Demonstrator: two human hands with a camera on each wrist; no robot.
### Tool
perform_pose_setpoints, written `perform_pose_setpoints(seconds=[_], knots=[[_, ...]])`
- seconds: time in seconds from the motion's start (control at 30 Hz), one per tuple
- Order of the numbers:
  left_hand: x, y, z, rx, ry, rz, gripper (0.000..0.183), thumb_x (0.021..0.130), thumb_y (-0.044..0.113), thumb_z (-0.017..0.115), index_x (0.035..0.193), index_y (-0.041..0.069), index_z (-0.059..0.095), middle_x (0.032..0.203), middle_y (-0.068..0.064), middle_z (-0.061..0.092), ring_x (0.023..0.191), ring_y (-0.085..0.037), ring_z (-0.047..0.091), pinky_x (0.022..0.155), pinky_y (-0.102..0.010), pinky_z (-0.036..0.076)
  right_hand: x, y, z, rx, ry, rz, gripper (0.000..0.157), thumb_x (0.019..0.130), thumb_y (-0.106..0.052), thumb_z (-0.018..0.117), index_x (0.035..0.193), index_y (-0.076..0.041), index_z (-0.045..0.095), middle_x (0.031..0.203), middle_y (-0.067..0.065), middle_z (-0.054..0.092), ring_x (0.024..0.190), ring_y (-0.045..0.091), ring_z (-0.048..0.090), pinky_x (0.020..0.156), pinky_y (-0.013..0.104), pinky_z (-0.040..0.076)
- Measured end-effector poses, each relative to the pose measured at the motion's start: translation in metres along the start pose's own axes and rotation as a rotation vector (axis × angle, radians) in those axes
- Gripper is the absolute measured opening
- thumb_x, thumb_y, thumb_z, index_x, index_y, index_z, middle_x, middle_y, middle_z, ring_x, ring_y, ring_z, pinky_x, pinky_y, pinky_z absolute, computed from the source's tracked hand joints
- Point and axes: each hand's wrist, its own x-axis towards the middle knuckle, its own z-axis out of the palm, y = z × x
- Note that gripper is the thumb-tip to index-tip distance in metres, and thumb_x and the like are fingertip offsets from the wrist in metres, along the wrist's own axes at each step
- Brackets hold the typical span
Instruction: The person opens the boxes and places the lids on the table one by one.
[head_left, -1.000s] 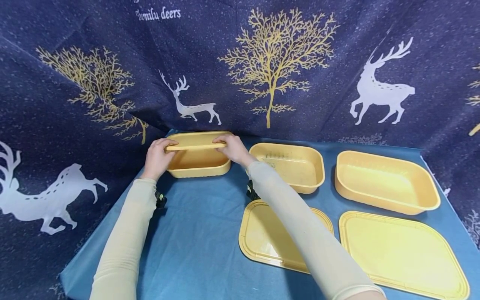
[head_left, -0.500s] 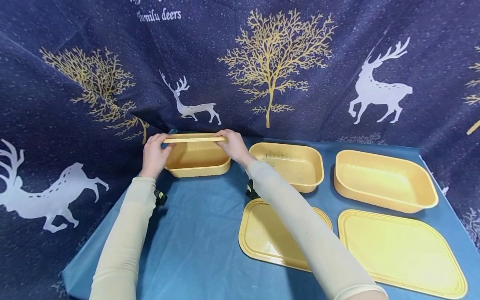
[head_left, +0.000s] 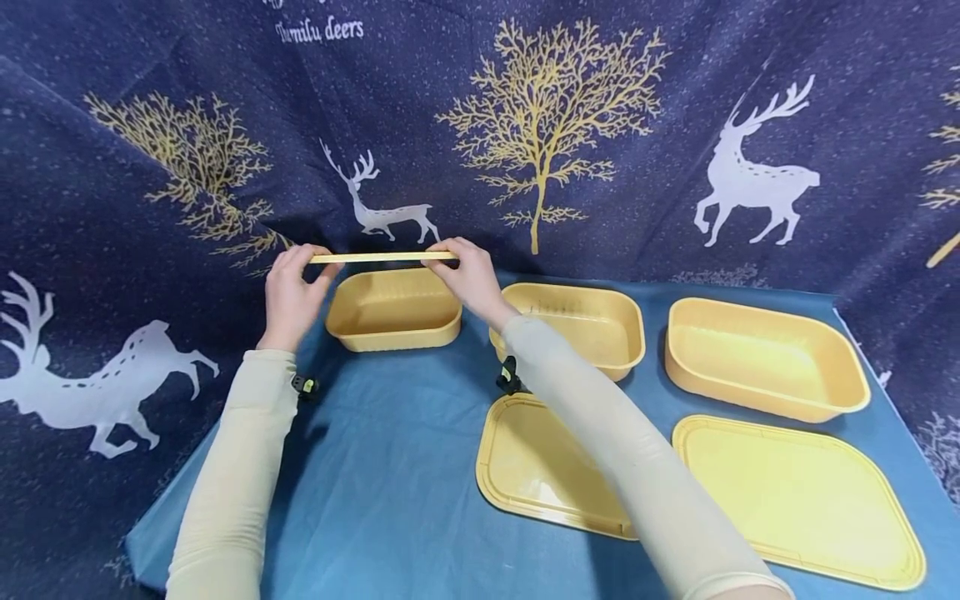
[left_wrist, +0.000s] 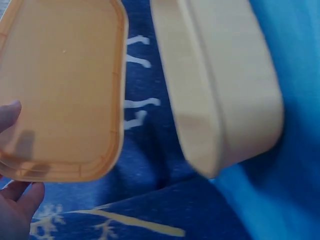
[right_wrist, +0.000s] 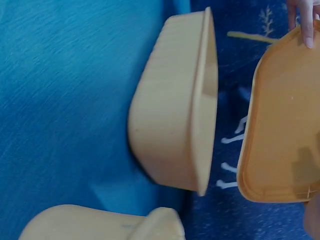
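A yellow lid [head_left: 384, 257] is held in the air, seen edge-on in the head view. My left hand [head_left: 291, 296] pinches its left end and my right hand [head_left: 476, 282] pinches its right end. Below the lid stands a yellow rectangular tub [head_left: 393, 341], its top uncovered. In the left wrist view, the underside of the lid [left_wrist: 65, 85] faces the camera, apart from the tub [left_wrist: 245, 95]. The right wrist view also has the lid [right_wrist: 282, 115] clear of the tub's rim, with a bit of each hand at its ends.
Two more uncovered yellow tubs, the middle tub [head_left: 592, 333] and the right tub [head_left: 765, 358], stand along the back of the blue cloth [head_left: 390, 467]. Before them lie a middle lid [head_left: 540, 450] and a right lid [head_left: 795, 492]. A deer-patterned curtain [head_left: 630, 208] hangs close behind.
Both hands have raised the lid up off the left tub, tilting it from showing its top to edge-on. More of the tub's inside shows. The other tubs and lids stay put.
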Motion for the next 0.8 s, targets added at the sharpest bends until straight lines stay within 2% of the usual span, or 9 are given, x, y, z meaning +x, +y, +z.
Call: perform_pose_setpoints(seconds=[0.2, 0.33, 0.43, 0.5, 0.67, 0.8], knots=[[0.004, 0.022, -0.02, -0.026, 0.065, 0.034, 0.026, 0.087, 0.017, 0.081, 0.102, 0.001, 0.068, 0.096, -0.017, 0.065, 0.091, -0.035, 0.059, 0.082, -0.046, 0.041, -0.003, -0.022, -0.013, 0.014, 0.04, -0.01, 0.027, 0.095, -0.036, 0.071, 0.113, -0.016, 0.072, 0.108, -0.001, 0.068, 0.103, 0.016, 0.064, 0.091, 0.034, 0.051], [0.003, 0.035, -0.035, -0.034, 0.109, 0.058, 0.029, 0.087, 0.019, 0.082, 0.106, 0.002, 0.07, 0.098, -0.015, 0.066, 0.089, -0.029, 0.058, 0.077, -0.032, 0.037, -0.008, -0.036, -0.021, 0.084, 0.067, -0.043, 0.027, 0.095, -0.036, 0.071, 0.115, -0.017, 0.072, 0.114, -0.001, 0.068, 0.103, 0.017, 0.064, 0.084, 0.033, 0.053], [0.001, 0.047, -0.047, -0.049, 0.135, 0.067, 0.032, 0.086, 0.019, 0.083, 0.112, 0.004, 0.071, 0.103, -0.014, 0.069, 0.091, -0.027, 0.059, 0.077, -0.024, 0.036, -0.013, -0.045, -0.025, 0.127, 0.104, -0.081, 0.026, 0.095, -0.035, 0.073, 0.114, -0.018, 0.072, 0.114, -0.002, 0.068, 0.098, 0.015, 0.064, 0.076, 0.031, 0.052], [-0.001, 0.055, -0.055, -0.056, 0.147, 0.061, 0.036, 0.084, 0.019, 0.085, 0.115, 0.006, 0.072, 0.107, -0.012, 0.07, 0.095, -0.027, 0.061, 0.08, -0.02, 0.038, -0.016, -0.05, -0.028, 0.141, 0.133, -0.113, 0.025, 0.094, -0.034, 0.074, 0.113, -0.018, 0.072, 0.114, -0.002, 0.068, 0.098, 0.014, 0.064, 0.076, 0.031, 0.051], [-0.01, 0.071, -0.072, -0.037, 0.12, 0.032, 0.045, 0.083, 0.019, 0.086, 0.125, 0.012, 0.07, 0.118, -0.009, 0.07, 0.103, -0.025, 0.062, 0.083, -0.017, 0.037, -0.031, -0.058, -0.03, 0.198, 0.177, -0.175, 0.028, 0.092, -0.03, 0.076, 0.115, -0.014, 0.072, 0.115, -0.004, 0.07, 0.106, 0.007, 0.063, 0.087, 0.028, 0.05], [-0.02, 0.074, -0.084, -0.026, 0.056, -0.01, 0.05, 0.082, 0.019, 0.086, 0.129, 0.015, 0.069, 0.123, -0.005, 0.069, 0.102, -0.01, 0.058, 0.079, -0.015, 0.036, -0.047, -0.059, -0.026, 0.237, 0.176, -0.191, 0.032, 0.091, -0.026, 0.078, 0.12, -0.013, 0.071, 0.117, -0.004, 0.071, 0.105, 0.005, 0.063, 0.087, 0.026, 0.051]])
